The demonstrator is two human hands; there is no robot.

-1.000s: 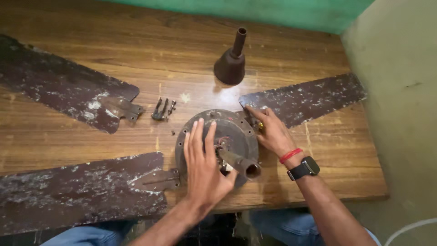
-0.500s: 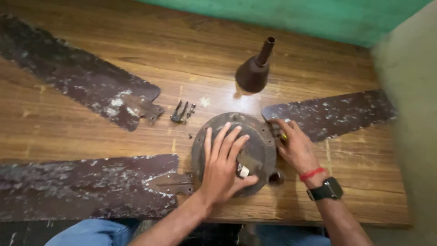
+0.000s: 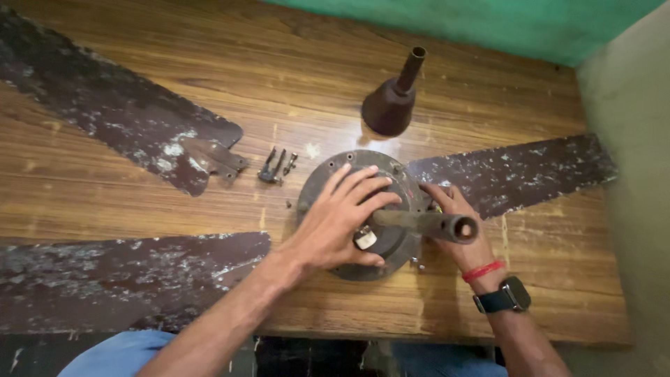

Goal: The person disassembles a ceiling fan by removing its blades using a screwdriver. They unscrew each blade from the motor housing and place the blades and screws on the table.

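Hands on the old fan motor [image 3: 363,209].
Left hand [image 3: 342,223] lies flat, fingers apart, mid-frame; right hand [image 3: 457,227] pinches something at the blade [image 3: 509,174] joint.

Warm indoor light, bright glare patch mid-table, soft shadows, sharp focus

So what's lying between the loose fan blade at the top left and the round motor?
In the head view, a few small dark metal pieces lie on the wooden table there.
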